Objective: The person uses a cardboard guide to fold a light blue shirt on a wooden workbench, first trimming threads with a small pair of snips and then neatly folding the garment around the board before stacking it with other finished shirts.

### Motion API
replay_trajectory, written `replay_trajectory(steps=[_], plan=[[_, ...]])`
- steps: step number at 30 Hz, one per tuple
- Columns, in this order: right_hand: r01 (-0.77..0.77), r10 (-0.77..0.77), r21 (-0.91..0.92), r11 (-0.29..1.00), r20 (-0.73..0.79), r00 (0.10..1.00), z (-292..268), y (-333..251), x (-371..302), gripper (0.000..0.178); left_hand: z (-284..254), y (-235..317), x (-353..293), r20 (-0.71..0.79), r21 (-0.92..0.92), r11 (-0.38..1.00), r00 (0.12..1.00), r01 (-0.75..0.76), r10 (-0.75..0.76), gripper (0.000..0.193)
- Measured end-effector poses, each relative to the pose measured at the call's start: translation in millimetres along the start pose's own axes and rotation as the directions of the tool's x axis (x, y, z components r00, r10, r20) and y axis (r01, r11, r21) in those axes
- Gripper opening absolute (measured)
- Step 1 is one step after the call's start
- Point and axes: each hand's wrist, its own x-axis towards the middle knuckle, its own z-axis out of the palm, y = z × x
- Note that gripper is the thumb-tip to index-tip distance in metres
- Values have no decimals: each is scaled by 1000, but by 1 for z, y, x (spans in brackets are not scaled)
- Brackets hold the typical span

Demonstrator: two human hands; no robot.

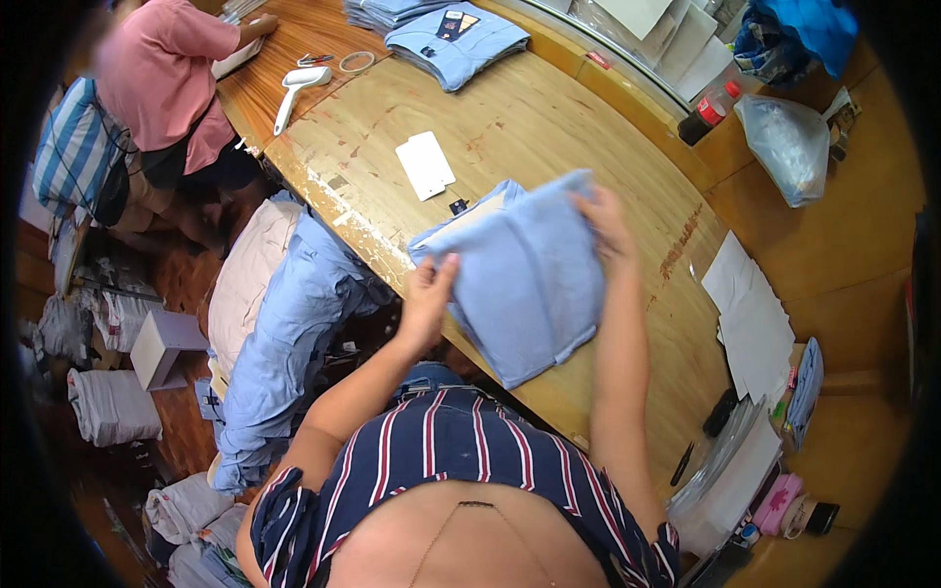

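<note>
A light blue folded shirt (529,284) lies tilted at the near edge of the table, partly lifted. My left hand (431,299) pinches its left side, thumb on top. At the upper right corner, my right hand (606,225) is closed on the cloth, with its fingers partly behind it. The raised layer is slightly blurred. A pale strip shows at the shirt's far left side, and a small dark tag (458,207) sits beside it. Just beyond lie two overlapping white hang tags (426,165).
Folded blue shirts (456,44) are stacked at the far edge. A white lint roller (299,90) lies far left, near a seated person in pink (162,83). Pale and blue garments (279,333) hang left of the table. White papers (750,314) and a bottle (708,113) are right.
</note>
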Motion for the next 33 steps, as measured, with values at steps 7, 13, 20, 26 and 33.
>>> replay_trajectory(steps=[7,13,20,26,33], plan=[[-179,192,-570,802,-37,981,20,91,90,30,-65,-22,32,-162,327,942,987,75,-22,36],[-169,-40,-687,707,-277,960,4,107,75,31,-51,-17,76,50,895,405,946,-185,322,25],[-592,-22,-675,441,-667,744,16,93,70,28,-16,3,136,165,985,19,969,-171,185,34],[-384,-309,-892,237,-444,841,2,85,61,26,-16,2,138,221,975,-26,958,-220,185,28],[-206,-201,-620,757,-521,830,-7,40,53,20,0,51,147,278,838,420,935,-348,221,24]])
